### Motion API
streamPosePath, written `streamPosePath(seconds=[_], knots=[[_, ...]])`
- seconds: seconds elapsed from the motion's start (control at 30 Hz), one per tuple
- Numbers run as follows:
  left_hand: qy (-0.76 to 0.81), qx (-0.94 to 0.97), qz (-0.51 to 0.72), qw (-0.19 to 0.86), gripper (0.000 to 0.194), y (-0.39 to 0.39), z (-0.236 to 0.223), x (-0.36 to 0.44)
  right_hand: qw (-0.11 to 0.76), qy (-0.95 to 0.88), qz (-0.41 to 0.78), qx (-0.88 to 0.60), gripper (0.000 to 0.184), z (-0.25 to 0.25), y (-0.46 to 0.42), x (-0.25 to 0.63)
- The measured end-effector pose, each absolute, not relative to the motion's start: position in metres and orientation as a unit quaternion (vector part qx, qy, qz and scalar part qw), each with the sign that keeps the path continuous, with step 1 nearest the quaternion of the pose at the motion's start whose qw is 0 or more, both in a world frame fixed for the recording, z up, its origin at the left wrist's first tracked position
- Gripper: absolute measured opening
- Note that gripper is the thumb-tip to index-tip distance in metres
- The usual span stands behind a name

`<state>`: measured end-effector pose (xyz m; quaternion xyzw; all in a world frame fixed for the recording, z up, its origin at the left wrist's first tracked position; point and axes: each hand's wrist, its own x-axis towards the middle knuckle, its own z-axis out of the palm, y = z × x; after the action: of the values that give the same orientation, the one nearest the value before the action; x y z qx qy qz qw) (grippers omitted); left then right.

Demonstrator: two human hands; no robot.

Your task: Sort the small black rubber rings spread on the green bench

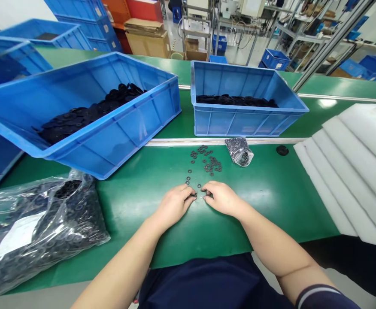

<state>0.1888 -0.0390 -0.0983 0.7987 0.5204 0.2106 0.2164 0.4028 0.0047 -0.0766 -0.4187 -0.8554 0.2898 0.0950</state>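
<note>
1. Green tabletop (130, 206), smooth and slightly shiny, seen from above by the person whose bare forearms reach in from the bottom edge.
2. Left hand (173, 204): thumb and fingertips pinched together on a small dark ring (195, 195), held low over the tabletop near the middle of the view.
3. Right hand (222, 197): just across from the left, with its thumb and fingers bent inward and a slight gap at the tips. Something tiny and pale shows beside them (too small to name), and whether it is gripped I cannot tell.
4. Loose rings (213, 165), dark and flat, lie scattered beyond the hands. Most are in a loose cluster; a few trail down toward the left hand, and one lies just beyond the gap between the hands.
5. Small clear bag (239, 151), filled with little rings, lies to the right of the cluster. Farther right is a black disc (282, 150), next to a stepped stack of white foam sheets (342, 171).
6. Large clear bag (78, 223), bulging with dark parts and showing a white label (19, 236), lies on the left.
7. Blue plastic makes up two open bins at the back, a left bin (120, 133) set at an angle and a right bin (249, 122), both holding black flat pieces.
</note>
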Motion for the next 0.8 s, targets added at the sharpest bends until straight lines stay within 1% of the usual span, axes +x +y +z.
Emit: streamPosePath(seconds=[0.13, 0.23, 0.3, 0.4, 0.47, 0.6, 0.8], knots=[[0.519, 0.796, 0.217, 0.224, 0.003, -0.039, -0.096, 0.189, 0.087, -0.859, 0.286, -0.415, 0.022, -0.074, 0.001, 0.401], [0.524, 0.781, 0.249, 0.233, 0.004, -0.038, -0.097, 0.185, 0.075, -0.866, 0.273, -0.413, 0.016, -0.073, 0.000, 0.399], [0.532, 0.772, 0.269, 0.219, 0.004, -0.036, -0.098, 0.181, 0.071, -0.869, 0.261, -0.413, 0.013, -0.074, 0.000, 0.398], [0.541, 0.771, 0.278, 0.188, 0.009, -0.034, -0.099, 0.174, 0.062, -0.869, 0.255, -0.420, 0.013, -0.075, 0.001, 0.396], [0.542, 0.767, 0.288, 0.187, 0.012, -0.033, -0.099, 0.171, 0.058, -0.867, 0.254, -0.426, 0.012, -0.076, 0.003, 0.395], [0.546, 0.750, 0.318, 0.193, 0.016, -0.031, -0.098, 0.167, 0.074, -0.863, 0.248, -0.434, 0.015, -0.078, 0.007, 0.394], [0.548, 0.748, 0.313, 0.205, 0.014, -0.032, -0.103, 0.167, 0.096, -0.861, 0.257, -0.428, 0.013, -0.076, 0.005, 0.397]])
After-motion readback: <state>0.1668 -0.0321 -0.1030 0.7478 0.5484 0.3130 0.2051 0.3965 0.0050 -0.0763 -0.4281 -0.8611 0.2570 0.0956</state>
